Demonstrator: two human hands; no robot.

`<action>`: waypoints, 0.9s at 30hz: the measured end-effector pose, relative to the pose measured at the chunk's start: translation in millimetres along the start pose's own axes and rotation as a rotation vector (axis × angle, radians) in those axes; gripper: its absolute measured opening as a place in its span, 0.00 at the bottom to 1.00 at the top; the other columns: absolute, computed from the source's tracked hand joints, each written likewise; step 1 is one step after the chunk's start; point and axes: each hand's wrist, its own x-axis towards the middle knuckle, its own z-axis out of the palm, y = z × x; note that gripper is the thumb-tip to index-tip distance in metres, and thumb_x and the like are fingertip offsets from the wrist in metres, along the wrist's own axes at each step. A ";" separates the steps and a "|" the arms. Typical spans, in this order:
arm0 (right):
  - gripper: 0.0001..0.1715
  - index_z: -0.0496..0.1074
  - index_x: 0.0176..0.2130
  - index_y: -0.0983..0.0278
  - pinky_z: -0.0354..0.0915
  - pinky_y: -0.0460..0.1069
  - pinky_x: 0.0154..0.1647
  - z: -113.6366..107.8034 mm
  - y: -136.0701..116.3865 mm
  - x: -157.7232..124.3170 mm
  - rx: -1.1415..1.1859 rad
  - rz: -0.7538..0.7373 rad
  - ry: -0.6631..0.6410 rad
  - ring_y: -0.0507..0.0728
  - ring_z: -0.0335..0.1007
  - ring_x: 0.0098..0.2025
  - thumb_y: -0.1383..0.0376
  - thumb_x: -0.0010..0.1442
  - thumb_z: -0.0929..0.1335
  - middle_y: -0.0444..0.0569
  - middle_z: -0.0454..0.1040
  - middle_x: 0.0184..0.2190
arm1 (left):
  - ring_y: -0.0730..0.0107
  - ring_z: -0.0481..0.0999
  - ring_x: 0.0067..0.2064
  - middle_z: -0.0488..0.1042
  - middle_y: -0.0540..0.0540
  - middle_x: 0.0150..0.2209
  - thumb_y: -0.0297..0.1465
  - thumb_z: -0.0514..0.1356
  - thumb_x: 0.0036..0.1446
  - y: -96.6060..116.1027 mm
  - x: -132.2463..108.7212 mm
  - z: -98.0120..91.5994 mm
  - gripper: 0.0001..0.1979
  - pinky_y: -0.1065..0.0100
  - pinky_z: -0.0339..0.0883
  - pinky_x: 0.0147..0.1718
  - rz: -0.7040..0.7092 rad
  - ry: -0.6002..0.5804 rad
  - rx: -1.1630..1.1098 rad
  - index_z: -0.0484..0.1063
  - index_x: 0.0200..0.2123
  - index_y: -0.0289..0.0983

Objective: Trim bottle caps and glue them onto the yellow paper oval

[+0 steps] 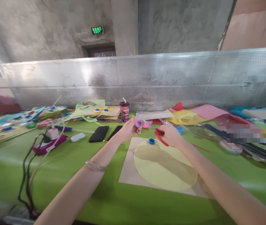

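My left hand point(127, 128) is closed in a pinch on a small purple paper piece point(138, 122), held above the table. My right hand point(170, 135) grips red-handled scissors point(159, 136), whose blades point left toward the purple piece. Below both hands lies a pale yellow paper circle point(164, 168) on a beige sheet point(128, 173). A small blue ring-shaped piece point(152, 141) rests at the circle's far edge. A clear bangle sits on my left wrist.
The table has a green cover point(76, 175). Two black phones point(99, 133), a white case point(77, 137), a drink cup point(124, 111) and a glue gun with black cable point(49, 140) lie left. Coloured paper and craft stacks line the back. A perforated metal screen point(170, 78) stands behind.
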 end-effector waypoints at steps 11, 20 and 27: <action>0.13 0.69 0.38 0.66 0.67 0.52 0.36 1.1 -0.6 0.3 -0.045 0.012 0.005 0.52 0.69 0.34 0.59 0.62 0.62 0.46 0.71 0.34 | 0.78 0.63 0.21 0.64 0.54 0.19 0.50 0.54 0.50 -2.3 0.9 -3.0 0.21 0.76 0.58 0.20 0.015 0.010 0.013 0.59 0.27 0.37; 0.13 0.69 0.39 0.66 0.67 0.52 0.37 4.4 2.4 2.1 -0.045 0.032 0.027 0.52 0.69 0.35 0.59 0.62 0.63 0.47 0.71 0.36 | 0.78 0.62 0.20 0.63 0.53 0.19 0.50 0.52 0.51 -0.2 0.8 -1.7 0.21 0.75 0.57 0.20 -0.001 -0.001 0.011 0.60 0.26 0.36; 0.13 0.69 0.38 0.66 0.67 0.52 0.36 5.2 -1.0 1.7 0.010 0.051 0.053 0.52 0.68 0.34 0.59 0.61 0.63 0.46 0.71 0.35 | 0.78 0.61 0.19 0.62 0.53 0.17 0.52 0.51 0.51 1.9 1.4 -2.9 0.23 0.75 0.58 0.20 0.004 -0.008 0.004 0.61 0.26 0.36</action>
